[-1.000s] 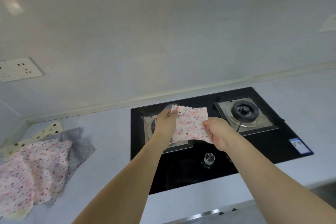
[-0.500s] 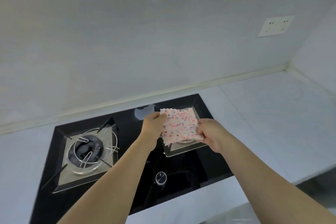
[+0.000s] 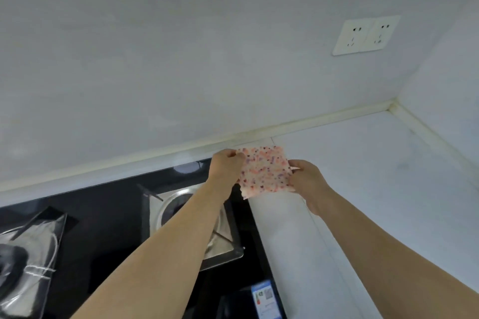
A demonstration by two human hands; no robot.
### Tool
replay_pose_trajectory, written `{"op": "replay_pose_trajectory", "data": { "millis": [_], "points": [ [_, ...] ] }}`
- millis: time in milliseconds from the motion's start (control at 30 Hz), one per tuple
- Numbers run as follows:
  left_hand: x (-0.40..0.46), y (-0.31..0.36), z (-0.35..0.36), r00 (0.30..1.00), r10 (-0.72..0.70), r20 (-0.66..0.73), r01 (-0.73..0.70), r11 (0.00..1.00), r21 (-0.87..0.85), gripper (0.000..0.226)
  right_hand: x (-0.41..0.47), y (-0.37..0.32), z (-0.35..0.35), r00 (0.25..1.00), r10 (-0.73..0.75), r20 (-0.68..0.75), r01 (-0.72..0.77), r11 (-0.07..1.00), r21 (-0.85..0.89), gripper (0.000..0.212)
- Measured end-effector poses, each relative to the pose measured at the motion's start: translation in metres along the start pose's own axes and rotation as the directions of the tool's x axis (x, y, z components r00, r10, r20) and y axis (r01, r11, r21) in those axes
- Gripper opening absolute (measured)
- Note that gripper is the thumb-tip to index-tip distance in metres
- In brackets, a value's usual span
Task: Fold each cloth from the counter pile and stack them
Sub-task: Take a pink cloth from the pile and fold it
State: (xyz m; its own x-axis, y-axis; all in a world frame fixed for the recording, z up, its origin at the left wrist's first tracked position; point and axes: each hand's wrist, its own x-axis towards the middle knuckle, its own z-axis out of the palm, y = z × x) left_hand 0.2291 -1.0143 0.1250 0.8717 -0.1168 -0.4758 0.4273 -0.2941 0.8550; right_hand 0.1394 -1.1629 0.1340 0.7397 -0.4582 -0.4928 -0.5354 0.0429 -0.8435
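From the head camera, a small folded cloth [image 3: 265,170], white with pink, orange and purple speckles, is being held up in the air as a rough square, tilted a little, with a ragged lower left corner. It is hanging above the seam where the black gas hob [image 3: 124,215] is meeting the pale table [image 3: 375,189], near the back wall.

The hob's right burner [image 3: 189,217] is sitting in its steel tray, partly hidden by the left forearm; the left burner [image 3: 23,256] is showing blurred at the frame's edge. A blue label [image 3: 265,299] is sticking to the hob's front right corner. A double wall socket [image 3: 366,35] is sitting high on the wall to the right.

The left hand [image 3: 225,167] is pinching the cloth's upper left edge, its fingers [image 3: 237,156] curling over the fabric. The right hand [image 3: 309,184] is gripping the cloth's right edge, thumb lying on the near face and the other fingers hidden behind it.
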Motion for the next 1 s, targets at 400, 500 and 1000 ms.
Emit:
{"op": "replay_pose_trajectory", "data": {
  "millis": [400,500,1000],
  "points": [
    [0.144,-0.017,0.078,0.98,-0.053,-0.192,0.079,0.989,0.127,0.014,0.165,0.022,-0.002,0.995,-0.031,0.091,0.046,0.986,-0.162,0.041],
    [0.162,-0.025,0.081,0.971,-0.054,-0.231,0.094,0.982,0.165,0.028,0.184,0.033,0.004,0.995,-0.024,0.095,0.045,0.973,-0.228,0.035],
    [0.014,-0.026,0.024,0.879,0.469,-0.084,-0.301,0.683,0.665,0.039,0.06,0.005,0.013,0.92,-0.365,0.142,0.374,0.712,-0.594,0.051]
  ]
}}
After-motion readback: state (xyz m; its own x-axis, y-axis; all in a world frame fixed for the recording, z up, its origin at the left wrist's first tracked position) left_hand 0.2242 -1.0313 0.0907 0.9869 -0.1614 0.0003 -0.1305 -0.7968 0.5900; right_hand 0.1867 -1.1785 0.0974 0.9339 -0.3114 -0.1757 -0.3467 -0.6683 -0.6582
